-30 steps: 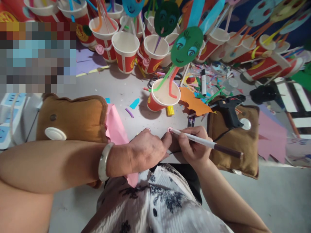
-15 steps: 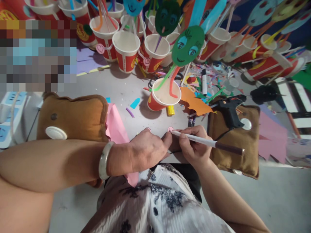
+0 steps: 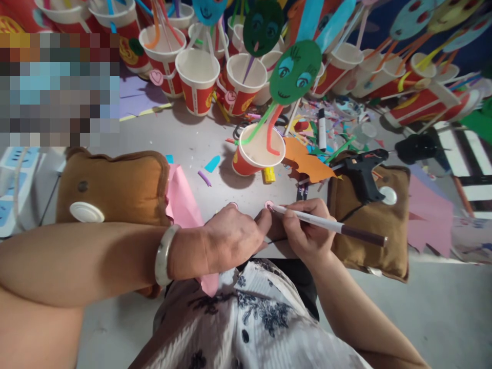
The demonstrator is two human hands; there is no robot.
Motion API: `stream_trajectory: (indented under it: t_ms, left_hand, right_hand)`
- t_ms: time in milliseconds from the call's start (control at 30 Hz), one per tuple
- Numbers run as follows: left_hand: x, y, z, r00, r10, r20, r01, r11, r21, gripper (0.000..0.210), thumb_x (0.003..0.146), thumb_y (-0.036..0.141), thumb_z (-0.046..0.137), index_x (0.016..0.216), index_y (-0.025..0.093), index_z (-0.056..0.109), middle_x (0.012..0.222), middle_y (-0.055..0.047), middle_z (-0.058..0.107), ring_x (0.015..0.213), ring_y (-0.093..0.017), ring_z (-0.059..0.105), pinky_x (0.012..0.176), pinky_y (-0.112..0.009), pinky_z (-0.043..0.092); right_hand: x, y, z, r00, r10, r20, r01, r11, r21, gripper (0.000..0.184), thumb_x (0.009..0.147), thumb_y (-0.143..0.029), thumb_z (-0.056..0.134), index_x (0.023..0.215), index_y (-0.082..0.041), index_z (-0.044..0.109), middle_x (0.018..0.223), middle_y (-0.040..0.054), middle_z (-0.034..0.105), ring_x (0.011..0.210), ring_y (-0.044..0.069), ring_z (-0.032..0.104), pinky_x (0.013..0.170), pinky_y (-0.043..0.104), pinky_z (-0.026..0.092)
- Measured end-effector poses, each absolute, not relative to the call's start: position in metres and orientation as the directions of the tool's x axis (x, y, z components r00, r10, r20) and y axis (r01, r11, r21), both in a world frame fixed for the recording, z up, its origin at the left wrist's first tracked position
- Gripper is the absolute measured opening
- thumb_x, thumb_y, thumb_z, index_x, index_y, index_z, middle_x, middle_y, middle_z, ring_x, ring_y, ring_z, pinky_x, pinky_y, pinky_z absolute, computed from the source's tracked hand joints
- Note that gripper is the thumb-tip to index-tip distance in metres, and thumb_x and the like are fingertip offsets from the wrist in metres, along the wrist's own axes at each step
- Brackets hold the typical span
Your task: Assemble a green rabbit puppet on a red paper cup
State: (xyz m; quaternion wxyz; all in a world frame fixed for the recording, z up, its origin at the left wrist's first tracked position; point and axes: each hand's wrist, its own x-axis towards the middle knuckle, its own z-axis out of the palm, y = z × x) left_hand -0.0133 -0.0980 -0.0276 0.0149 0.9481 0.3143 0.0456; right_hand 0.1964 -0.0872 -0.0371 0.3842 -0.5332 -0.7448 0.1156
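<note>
My right hand (image 3: 309,228) is closed around a white felt-tip pen (image 3: 319,219) with a dark brown end, which points right. The pen's tip rests on a small pink paper circle (image 3: 268,204) on the table. My left hand (image 3: 230,238) lies curled on the tabletop, and one fingertip presses at the lower edge of that circle. Its other fingers are mostly hidden under the palm. A second pink circle (image 3: 232,205) peeks out behind the left knuckles. Beyond my hands stands a red-and-white paper cup (image 3: 249,161) with bent straws carrying a green paper face (image 3: 294,77).
Brown cushions lie left (image 3: 111,187) and right (image 3: 372,230), with a black glue gun (image 3: 363,174) on the right one. Pink paper (image 3: 182,197) sits by my left wrist. Orange paper (image 3: 307,161), a marker (image 3: 322,130) and scraps lie behind. Several decorated cups (image 3: 198,84) line the back.
Both hands stay in nearly the same place, with the pen tip still on the pink circle. The whole view has shifted very slightly.
</note>
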Motion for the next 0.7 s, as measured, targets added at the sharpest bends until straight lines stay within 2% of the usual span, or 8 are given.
stream_trajectory:
  t_ms: [367, 700]
  left_hand:
    - [-0.0161, -0.1009, -0.0310, 0.797, 0.592, 0.124, 0.592, -0.805, 0.037, 0.061, 0.105, 0.036, 0.030, 0.150, -0.005, 0.028, 0.076, -0.008, 0.063, 0.069, -0.021, 0.060, 0.072, -0.039, 0.043]
    - [-0.0152, -0.1002, -0.0294, 0.791, 0.596, 0.134, 0.598, -0.801, 0.029, 0.061, 0.105, 0.035, 0.029, 0.150, -0.006, 0.027, 0.073, -0.007, 0.063, 0.068, -0.020, 0.060, 0.068, -0.037, 0.043]
  right_hand:
    - [0.1949, -0.0873, -0.0334, -0.150, 0.876, 0.458, 0.721, 0.414, -0.555, 0.008, 0.088, -0.027, 0.063, 0.084, -0.022, 0.059, 0.065, 0.0015, 0.067, 0.050, 0.016, 0.062, 0.043, 0.026, 0.047]
    - [0.1965, -0.0871, -0.0350, -0.118, 0.862, 0.493, 0.687, 0.429, -0.586, 0.006, 0.087, -0.023, 0.063, 0.085, -0.023, 0.057, 0.064, 0.0013, 0.067, 0.048, 0.017, 0.061, 0.042, 0.027, 0.046]
